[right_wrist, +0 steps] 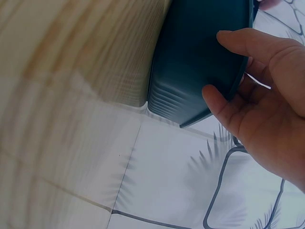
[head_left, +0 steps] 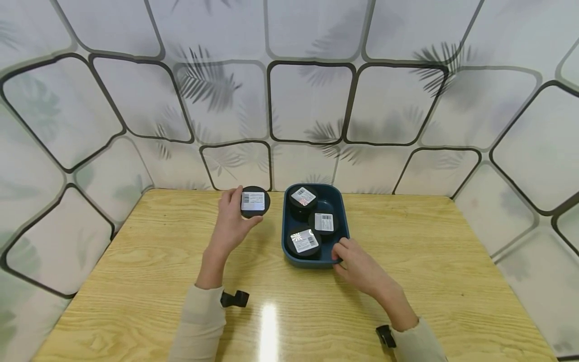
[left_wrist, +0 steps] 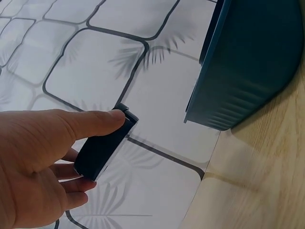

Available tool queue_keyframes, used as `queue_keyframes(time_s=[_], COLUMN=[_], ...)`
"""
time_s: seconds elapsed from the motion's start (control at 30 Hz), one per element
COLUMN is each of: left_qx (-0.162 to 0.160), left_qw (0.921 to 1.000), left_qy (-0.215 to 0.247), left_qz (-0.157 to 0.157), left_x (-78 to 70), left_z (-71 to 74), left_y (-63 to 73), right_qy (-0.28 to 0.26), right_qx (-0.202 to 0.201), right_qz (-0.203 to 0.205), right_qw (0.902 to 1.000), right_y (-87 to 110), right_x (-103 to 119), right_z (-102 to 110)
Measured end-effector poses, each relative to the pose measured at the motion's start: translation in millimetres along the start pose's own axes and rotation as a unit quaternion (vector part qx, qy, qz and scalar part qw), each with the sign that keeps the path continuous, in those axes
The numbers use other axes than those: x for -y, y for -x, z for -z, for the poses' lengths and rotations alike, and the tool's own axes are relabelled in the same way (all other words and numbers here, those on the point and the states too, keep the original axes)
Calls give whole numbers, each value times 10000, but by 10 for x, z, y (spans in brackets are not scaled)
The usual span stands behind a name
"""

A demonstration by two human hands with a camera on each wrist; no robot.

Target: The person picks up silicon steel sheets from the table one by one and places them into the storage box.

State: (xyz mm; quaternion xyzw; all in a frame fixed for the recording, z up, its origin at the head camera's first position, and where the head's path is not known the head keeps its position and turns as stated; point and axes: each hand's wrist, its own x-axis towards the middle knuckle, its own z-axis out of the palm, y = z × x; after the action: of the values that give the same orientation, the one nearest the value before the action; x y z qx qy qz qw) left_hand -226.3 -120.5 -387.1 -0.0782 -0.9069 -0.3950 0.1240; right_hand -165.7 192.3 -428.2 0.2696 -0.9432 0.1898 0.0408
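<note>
My left hand (head_left: 230, 218) holds a round black jar (head_left: 255, 201) by its edge, left of a dark teal plastic bin (head_left: 307, 264). The jar's flat face bears a white barcode label. In the left wrist view, thumb and fingers pinch the jar (left_wrist: 102, 150) from opposite sides, apart from the bin (left_wrist: 257, 62). Three similar labelled black jars lie inside the bin: one at the back (head_left: 303, 197), one in the middle (head_left: 323, 222) and one at the front left (head_left: 304, 242). At the near right corner, my right hand (head_left: 364, 269) grips the bin's rim, thumb outside the wall (right_wrist: 200, 57).
The bin stands on a light wooden table (head_left: 407, 236), toward its back edge. A patterned pale backdrop (head_left: 312, 103) with dark outlines and leaf prints rises behind and at both sides. Black straps (head_left: 235, 298) sit on both wrists over beige sleeves.
</note>
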Motion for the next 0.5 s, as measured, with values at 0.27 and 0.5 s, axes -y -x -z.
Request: queue_keyframes(time_s=[0.27,0.5], left_qx=[-48,-1], left_qw=[9999,9995], left_qy=[0,34], left_qz=[-150,-311], left_x=[-30,-77], left_z=[-33,-101], left_y=[-1,8], right_qy=[6,34], right_qx=[10,58], right_qz=[-47,-56], right_qw=[10000,10000], right_y=[-2,-3], right_x=[9,7], right_z=[13,12])
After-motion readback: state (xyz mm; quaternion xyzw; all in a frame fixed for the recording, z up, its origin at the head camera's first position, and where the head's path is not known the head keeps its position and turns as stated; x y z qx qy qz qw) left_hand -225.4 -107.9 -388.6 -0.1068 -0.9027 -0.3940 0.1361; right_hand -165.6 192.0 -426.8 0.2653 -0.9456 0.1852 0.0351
